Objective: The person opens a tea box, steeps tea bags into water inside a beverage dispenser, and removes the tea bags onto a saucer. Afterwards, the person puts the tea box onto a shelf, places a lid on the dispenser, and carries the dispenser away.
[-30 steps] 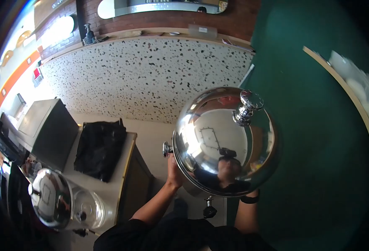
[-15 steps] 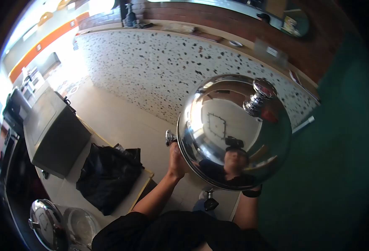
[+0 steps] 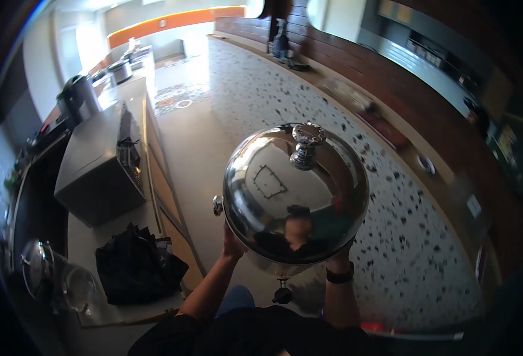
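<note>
A large vessel with a shiny domed metal lid [image 3: 294,202] and a metal knob [image 3: 306,145] on top is held up in front of my body. My left hand [image 3: 233,242] supports its lower left side, with a small metal knob [image 3: 217,205] just above. Wearing a black wristband, my right hand [image 3: 340,258] holds the lower right side, its fingers mostly hidden under the vessel. A small tap with a black handle [image 3: 282,295] sticks out at the vessel's near side, between my forearms.
Left, a counter holds a grey box-shaped appliance [image 3: 98,166], a black bag [image 3: 134,267] and a clear container [image 3: 78,289] beside another shiny lid [image 3: 39,267]. A speckled half wall [image 3: 392,237] runs along the right, its ledge bearing a spray bottle [image 3: 280,41].
The view has turned, bringing more of the aisle and the appliance counter into sight. The vessel, still in both hands, now appears further left and slightly smaller.
</note>
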Tool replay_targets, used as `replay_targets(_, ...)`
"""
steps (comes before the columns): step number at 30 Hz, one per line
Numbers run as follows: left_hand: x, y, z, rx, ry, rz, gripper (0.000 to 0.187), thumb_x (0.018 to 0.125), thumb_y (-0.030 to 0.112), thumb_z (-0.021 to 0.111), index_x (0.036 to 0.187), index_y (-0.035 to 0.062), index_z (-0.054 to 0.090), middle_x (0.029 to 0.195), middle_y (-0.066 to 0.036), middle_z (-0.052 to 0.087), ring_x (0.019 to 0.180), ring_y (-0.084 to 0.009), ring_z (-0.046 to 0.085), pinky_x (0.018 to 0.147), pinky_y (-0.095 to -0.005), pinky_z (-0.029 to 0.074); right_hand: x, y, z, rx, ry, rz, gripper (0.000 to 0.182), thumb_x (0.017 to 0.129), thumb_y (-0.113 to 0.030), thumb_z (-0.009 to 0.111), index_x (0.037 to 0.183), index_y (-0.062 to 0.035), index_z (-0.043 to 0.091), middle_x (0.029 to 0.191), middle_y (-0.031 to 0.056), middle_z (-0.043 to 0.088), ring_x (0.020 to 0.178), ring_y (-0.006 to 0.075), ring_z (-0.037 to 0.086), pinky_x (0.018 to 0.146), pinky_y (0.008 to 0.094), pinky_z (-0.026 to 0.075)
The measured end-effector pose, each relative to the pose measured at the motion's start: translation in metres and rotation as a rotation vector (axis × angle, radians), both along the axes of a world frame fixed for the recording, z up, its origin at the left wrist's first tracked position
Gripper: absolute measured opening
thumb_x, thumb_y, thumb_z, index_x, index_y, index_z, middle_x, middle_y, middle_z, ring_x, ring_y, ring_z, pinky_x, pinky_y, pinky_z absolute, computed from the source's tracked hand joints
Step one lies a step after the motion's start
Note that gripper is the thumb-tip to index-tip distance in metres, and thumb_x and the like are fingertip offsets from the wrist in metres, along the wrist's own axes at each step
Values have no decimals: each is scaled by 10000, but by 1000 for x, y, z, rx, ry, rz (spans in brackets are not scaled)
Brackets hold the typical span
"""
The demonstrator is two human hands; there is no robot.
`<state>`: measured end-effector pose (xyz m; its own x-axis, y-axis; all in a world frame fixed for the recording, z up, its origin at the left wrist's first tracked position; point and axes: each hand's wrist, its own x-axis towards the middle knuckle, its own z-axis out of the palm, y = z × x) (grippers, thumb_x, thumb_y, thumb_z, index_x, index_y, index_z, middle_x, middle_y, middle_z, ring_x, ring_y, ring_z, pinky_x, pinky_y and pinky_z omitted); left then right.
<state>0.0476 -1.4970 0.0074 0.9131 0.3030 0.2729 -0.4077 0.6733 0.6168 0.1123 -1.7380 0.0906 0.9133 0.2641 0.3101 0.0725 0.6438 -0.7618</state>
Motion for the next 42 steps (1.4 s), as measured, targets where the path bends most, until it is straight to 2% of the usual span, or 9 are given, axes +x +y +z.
replay_targets(13,153,140,57,123,74,361,728,910,608,364,1310,0,374,1106,-193,570,822,-278,656,582,-372,596,227,183,-20,-9,47,328,507,978,-407,386,1351,-65,357,1256,75,480,1161,210,471,966,369,433)
replay_targets(17,206,196,68,170,50,512,679,930,575,350,1243,-22,430,1037,-176,593,795,-257,658,608,-358,600,289,252,-23,-33,58,411,510,978,-412,381,1352,-66,356,1257,74,479,1165,211,470,967,369,434)
replay_targets(23,283,299,71,120,63,498,646,952,546,317,1245,-21,424,1033,-173,590,816,-243,657,647,-344,601,380,362,-20,-49,82,492,514,979,-419,374,1354,-68,354,1259,74,478,1173,212,467,970,369,434)
replay_targets(27,339,365,71,185,61,576,665,958,543,310,1330,-5,368,1182,-181,544,1005,-262,604,795,-369,557,448,443,-19,-22,112,559,517,980,-424,369,1355,-69,353,1260,74,477,1177,213,465,972,369,435)
replay_targets(31,401,430,69,272,-37,566,678,958,534,327,1405,27,280,1336,-149,438,1204,-283,467,1014,-425,407,530,524,-18,23,150,615,520,981,-429,365,1356,-71,351,1261,73,476,1182,214,464,974,369,435)
replay_targets(36,469,534,38,356,-40,721,602,967,471,356,1379,32,324,1294,-132,473,1165,-271,498,969,-410,441,628,636,-5,75,197,704,523,981,-436,359,1358,-72,350,1263,73,474,1188,215,461,976,368,436)
replay_targets(37,482,560,29,308,-124,671,583,969,457,361,1368,32,338,1278,-132,483,1153,-267,506,956,-406,449,644,658,-2,86,212,727,524,981,-437,358,1358,-73,350,1263,73,474,1190,215,461,977,368,436)
replay_targets(40,527,620,-19,25,1,747,515,977,415,355,1328,39,387,1207,-119,527,1090,-244,546,909,-389,479,688,721,2,123,264,786,526,982,-441,354,1359,-74,349,1264,73,473,1193,216,460,978,368,436)
replay_targets(42,559,651,1,-65,41,838,508,977,414,350,1322,44,398,1192,-115,541,1070,-240,559,901,-386,482,721,766,-3,68,27,719,548,978,-462,345,1358,-69,344,1265,79,471,1193,227,459,976,378,439)
